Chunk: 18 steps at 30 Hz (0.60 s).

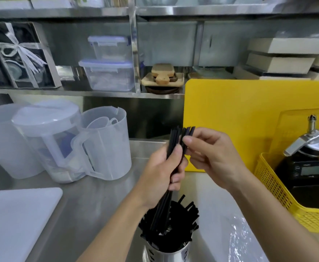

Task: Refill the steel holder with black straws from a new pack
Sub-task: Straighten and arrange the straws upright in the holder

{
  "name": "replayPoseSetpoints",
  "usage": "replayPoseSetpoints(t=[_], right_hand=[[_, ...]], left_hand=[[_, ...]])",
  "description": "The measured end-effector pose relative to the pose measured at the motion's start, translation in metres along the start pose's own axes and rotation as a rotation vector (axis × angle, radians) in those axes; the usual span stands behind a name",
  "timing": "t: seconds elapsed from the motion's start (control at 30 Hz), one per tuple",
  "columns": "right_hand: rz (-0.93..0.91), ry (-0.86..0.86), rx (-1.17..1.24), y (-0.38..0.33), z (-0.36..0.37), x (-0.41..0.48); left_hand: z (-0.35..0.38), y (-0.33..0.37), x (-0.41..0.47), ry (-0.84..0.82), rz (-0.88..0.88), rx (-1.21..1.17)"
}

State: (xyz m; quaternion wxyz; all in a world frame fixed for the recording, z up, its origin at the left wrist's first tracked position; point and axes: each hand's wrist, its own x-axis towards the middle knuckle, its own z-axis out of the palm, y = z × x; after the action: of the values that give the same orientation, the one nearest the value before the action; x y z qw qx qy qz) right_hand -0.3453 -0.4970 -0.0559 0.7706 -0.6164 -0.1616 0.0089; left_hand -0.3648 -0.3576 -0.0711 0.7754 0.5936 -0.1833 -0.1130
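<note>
The steel holder [167,255] stands at the bottom centre of the counter, packed with black straws [181,224] that lean in all directions. Above it my left hand [160,174] is closed round a bundle of long black straws [172,140] held nearly upright, their lower ends reaching down into the holder. My right hand [211,157] pinches the top ends of a few straws of that bundle between thumb and fingers, just right of the left hand. A clear plastic pack wrapper [249,239] lies on the counter to the right of the holder.
Three translucent plastic jugs [102,144] stand at the left. A white cutting board [16,222] lies at the front left. A yellow board [249,110] leans behind my hands. A yellow basket [272,188] holding a black scale and a steel dispenser sits at the right.
</note>
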Motion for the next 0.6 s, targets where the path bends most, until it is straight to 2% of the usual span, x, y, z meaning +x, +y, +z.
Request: replayPoseSetpoints(t=[0.17, 0.37, 0.5, 0.6], right_hand=[[-0.027, 0.015, -0.074, -0.0009, 0.0001, -0.0011], [0.041, -0.053, -0.154, -0.0085, 0.0045, -0.006], [0.043, -0.004, -0.121, -0.0063, 0.0054, -0.0031], [0.07, 0.011, -0.098, -0.0054, 0.0043, -0.0021]], left_hand=[[-0.001, -0.0008, -0.0012, 0.005, 0.027, -0.084], [-0.0035, -0.0005, -0.0022, -0.064, -0.031, -0.038], [-0.0017, -0.0014, -0.0036, -0.082, -0.055, -0.115], [-0.0023, -0.001, -0.0044, -0.071, -0.068, -0.082]])
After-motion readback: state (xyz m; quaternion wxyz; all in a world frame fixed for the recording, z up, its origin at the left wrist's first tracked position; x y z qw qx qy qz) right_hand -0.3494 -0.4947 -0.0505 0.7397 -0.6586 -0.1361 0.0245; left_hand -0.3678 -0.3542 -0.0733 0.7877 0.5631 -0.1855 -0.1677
